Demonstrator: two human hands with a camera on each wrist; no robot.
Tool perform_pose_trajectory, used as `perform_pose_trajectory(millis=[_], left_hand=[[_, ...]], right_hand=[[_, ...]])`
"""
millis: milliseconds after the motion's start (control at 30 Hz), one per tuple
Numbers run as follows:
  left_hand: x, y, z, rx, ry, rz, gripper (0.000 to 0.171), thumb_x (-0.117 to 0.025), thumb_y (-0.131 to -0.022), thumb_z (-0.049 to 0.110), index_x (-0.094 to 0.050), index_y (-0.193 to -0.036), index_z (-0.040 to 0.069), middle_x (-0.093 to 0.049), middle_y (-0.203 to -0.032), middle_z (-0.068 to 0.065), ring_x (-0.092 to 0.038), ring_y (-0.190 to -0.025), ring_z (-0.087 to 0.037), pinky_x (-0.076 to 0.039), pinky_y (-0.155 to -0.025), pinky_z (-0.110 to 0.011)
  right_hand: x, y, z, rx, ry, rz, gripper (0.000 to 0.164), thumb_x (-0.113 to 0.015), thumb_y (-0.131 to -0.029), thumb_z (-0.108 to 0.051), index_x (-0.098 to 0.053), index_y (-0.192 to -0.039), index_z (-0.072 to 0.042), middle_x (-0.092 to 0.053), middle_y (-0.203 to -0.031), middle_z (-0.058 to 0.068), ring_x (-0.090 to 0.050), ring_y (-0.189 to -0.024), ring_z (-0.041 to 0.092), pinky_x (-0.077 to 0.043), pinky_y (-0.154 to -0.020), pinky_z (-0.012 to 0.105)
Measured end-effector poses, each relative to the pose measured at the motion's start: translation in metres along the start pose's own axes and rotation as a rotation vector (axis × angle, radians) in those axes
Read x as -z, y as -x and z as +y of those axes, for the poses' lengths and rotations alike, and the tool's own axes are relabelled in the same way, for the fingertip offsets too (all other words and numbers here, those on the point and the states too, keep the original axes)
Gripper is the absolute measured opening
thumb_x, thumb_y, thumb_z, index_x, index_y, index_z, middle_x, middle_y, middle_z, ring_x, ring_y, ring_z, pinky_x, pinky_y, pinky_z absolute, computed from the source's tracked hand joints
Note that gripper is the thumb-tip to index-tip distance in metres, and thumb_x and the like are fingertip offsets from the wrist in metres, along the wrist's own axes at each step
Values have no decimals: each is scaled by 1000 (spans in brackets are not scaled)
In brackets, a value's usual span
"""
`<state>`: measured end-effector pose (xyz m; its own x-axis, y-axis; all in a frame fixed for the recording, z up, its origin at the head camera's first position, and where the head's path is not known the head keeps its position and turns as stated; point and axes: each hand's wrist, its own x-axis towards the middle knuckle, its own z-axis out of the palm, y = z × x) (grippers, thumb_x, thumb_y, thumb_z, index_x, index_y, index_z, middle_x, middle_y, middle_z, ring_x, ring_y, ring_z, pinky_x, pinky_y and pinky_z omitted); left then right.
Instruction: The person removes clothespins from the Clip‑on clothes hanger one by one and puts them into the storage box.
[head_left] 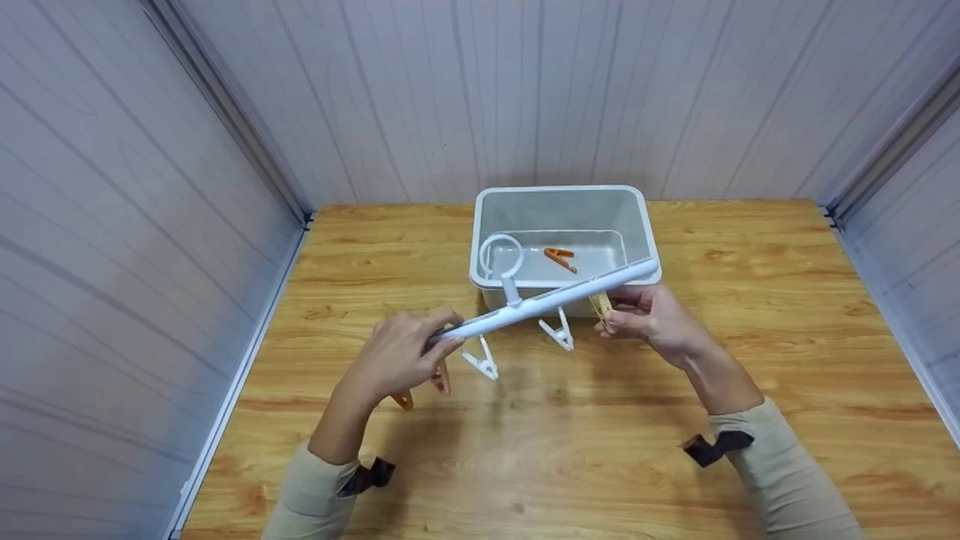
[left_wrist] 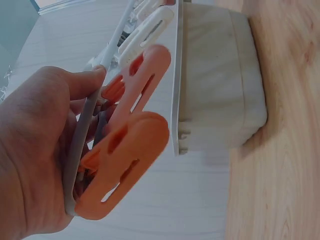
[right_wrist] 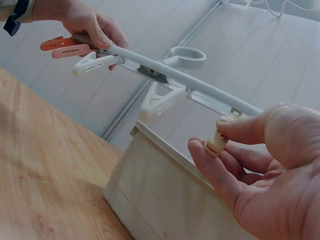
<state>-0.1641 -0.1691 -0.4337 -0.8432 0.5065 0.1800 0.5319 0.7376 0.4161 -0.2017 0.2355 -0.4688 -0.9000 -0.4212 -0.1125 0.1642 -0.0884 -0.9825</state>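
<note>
A white clip hanger (head_left: 551,301) with a ring hook (head_left: 501,256) is held up at a slant before the bin. My left hand (head_left: 409,349) grips its lower left end between thumb and fingers. Near that hand hang an orange clip (left_wrist: 125,167) and a pink clip (left_wrist: 141,85). Two white clips (head_left: 559,330) hang along the middle of the bar. Under the right part of the bar, my right hand (head_left: 656,322) pinches a pale yellow clip (right_wrist: 218,140) between thumb and fingers, its upper end right at the bar.
A light grey bin (head_left: 562,196) stands at the back of the wooden table (head_left: 517,457). On its floor lies an orange clip (head_left: 559,259). Panelled walls (head_left: 420,97) enclose the table at the back and both sides.
</note>
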Motion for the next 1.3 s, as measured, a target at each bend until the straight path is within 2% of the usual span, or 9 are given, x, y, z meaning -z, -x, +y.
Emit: perform_pose_trajectory(millis=[167,300,400,500,567,667,800,1033,1300], left_hand=[[-1,2,0,-34,-76,27,21,-73,-109,35,-77,-122,20,-79,-81,-2,-47,-61,-10,-34,-53,-26],[2,3,0,-110,-179,99,22,-75,-108,38,-77,-123,22,-80,-79,2,-52,-58,-12,-29,-50,-23],[2,4,-3,-188,-240,172,22,-78,-106,37,-77,-123,22,-81,-83,3,-61,-64,-16,-33,-48,-23],[1,3,-7,-263,-284,240,22,-81,-104,34,-78,-122,21,-83,-92,2,-66,-72,-20,-43,-48,-27],[1,2,-10,-289,-288,268,22,-81,-105,33,-79,-122,20,-84,-98,1,-66,-76,-21,-48,-51,-30],[0,-1,-15,-306,-287,292,21,-78,-106,30,-79,-124,19,-83,-102,1,-61,-79,-20,-52,-58,-31],[2,-5,-20,-313,-293,331,24,-80,-103,30,-79,-124,19,-78,-103,0,-58,-83,-20,-51,-66,-33],[0,-6,-21,-335,-267,368,27,-84,-97,29,-80,-122,19,-78,-104,0,-57,-85,-21,-51,-68,-32],[5,-7,-18,-377,-251,347,27,-85,-100,24,-80,-126,20,-77,-99,2,-52,-81,-19,-44,-66,-29]], right_hand=[[-2,2,3,-14,15,23,45,-63,-107,10,-50,-148,23,-79,-110,-2,-84,-92,14,-70,-91,29],[0,4,9,63,30,-19,31,-64,-107,10,-64,-138,9,-79,-113,-2,-84,-95,14,-70,-92,29],[6,5,15,171,-50,-156,32,-60,-108,12,-71,-133,-6,-82,-116,-1,-86,-99,16,-70,-92,29],[13,3,20,278,-185,-375,42,-52,-109,17,-71,-137,-8,-82,-123,3,-85,-107,18,-69,-96,30],[17,0,21,319,-259,-517,45,-48,-109,19,-69,-143,-4,-81,-128,6,-84,-113,19,-69,-100,31],[20,-8,20,353,-273,-690,49,-46,-109,21,-68,-147,0,-81,-132,8,-83,-117,18,-68,-103,31],[24,-15,12,369,-207,-809,52,-44,-106,24,-68,-147,3,-81,-127,8,-82,-115,16,-69,-99,30],[26,-18,6,390,-138,-842,58,-41,-100,31,-67,-146,7,-81,-128,9,-82,-115,16,-69,-97,30],[33,-17,4,396,-85,-826,41,-58,-107,16,-65,-148,11,-81,-136,14,-82,-114,15,-69,-94,29]])
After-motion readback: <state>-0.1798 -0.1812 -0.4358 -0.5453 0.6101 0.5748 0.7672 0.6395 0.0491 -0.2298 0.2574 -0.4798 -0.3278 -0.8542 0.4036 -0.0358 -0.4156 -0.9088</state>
